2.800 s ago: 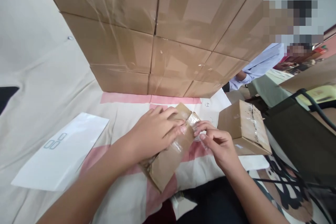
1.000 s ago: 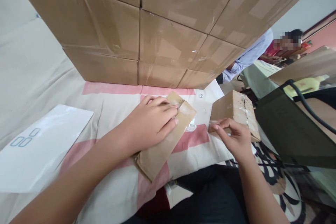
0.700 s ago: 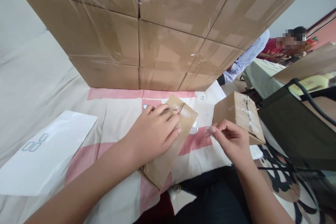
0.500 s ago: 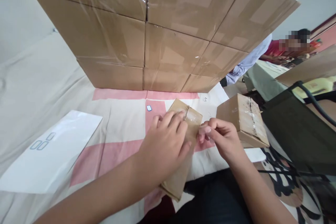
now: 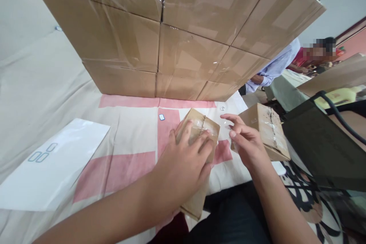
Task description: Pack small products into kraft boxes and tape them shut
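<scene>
At the near edge of the pink-and-white cloth-covered bench (image 5: 131, 133), a narrow brown cardboard box (image 5: 196, 117) is partly covered by the spread left hand (image 5: 183, 164) — the right hand (image 5: 248, 143) is held just beside, index finger extended; whether anything is pinched cannot be told.

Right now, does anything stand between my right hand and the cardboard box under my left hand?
Nothing visible does: cloth shows in the gap between the right hand and the cardboard box. The left hand, however, lies across the box, covering part of it.
</scene>
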The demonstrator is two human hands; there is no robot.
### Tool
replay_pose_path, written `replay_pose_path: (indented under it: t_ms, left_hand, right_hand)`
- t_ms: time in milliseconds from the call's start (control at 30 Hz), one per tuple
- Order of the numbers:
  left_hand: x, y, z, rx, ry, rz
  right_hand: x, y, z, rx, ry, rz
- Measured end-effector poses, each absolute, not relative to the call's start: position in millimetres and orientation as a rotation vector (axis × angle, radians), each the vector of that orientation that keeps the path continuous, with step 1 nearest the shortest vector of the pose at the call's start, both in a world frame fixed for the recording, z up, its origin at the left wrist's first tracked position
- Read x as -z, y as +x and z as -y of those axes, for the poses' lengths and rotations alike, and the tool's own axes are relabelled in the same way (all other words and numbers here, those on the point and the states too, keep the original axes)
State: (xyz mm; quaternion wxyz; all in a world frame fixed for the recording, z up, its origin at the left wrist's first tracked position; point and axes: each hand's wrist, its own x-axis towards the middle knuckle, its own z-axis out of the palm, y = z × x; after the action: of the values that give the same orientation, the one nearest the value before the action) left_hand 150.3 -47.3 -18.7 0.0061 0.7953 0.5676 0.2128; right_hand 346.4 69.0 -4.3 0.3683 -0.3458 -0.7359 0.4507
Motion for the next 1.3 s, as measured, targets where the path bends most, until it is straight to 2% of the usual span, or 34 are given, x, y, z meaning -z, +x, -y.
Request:
replay_pose_path:
  t_ms: [567,867,1033,1300]
  left_hand:
    - [21.1,155.2,46.1,-0.724,2.495,-1.809]
    - [27.3,166.5,49.3,-0.979,2.815,-1.715]
    - [20.7,170.3,50.9,-1.197,2.894,-1.448]
    - [25.4,173.6,53.5,-1.16,2.927,-1.456]
  right_hand:
    - [-1.6,312.7,-87.5,-1.396,-0.856,2.071]
    - [-9.3,302.6,-71.0,-1.215,-0.878,2.198]
    - [-12.5,300.7,-60.8,-1.201,-0.899,2.292]
    - [-13.9,301.9,-55.8,-1.203,-0.856,2.395]
